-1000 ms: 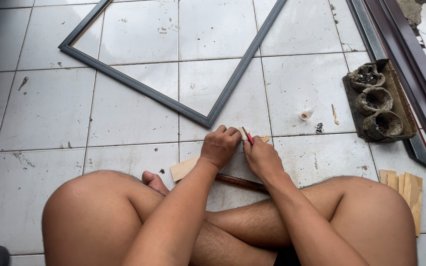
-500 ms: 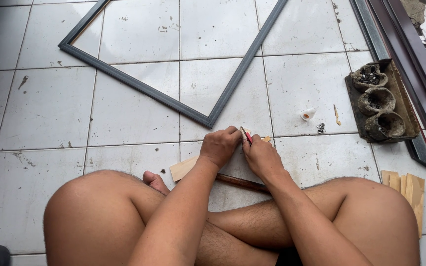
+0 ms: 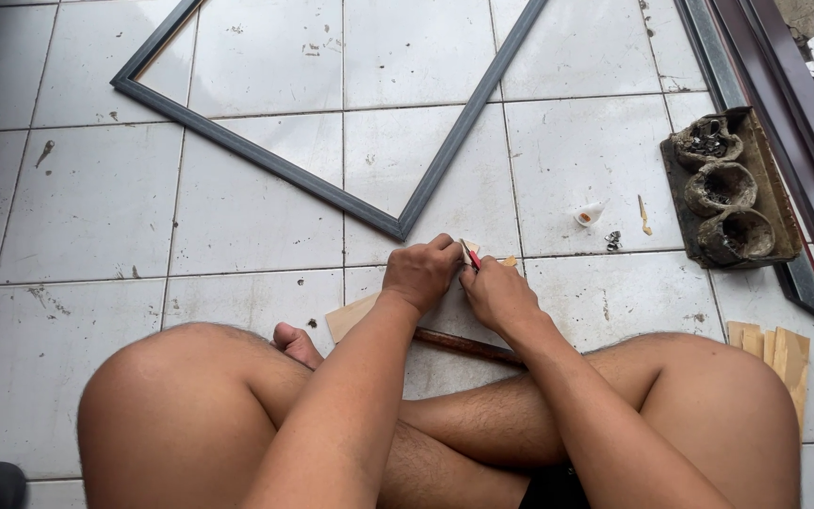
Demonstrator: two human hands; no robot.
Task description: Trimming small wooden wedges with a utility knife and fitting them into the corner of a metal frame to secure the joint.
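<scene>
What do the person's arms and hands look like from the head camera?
Both arms are bare with no sleeves in view. The left hand and right hand wear no gloves, and no rings, watch or bands show. The legs are bare as well.

One head-worn camera looks steeply down, close over both hands, at the tiled floor (image 3: 96, 207).

Glossy tiled floor (image 3: 96, 198), matt grey frame (image 3: 266, 160), pale wooden board (image 3: 350, 318)
</scene>
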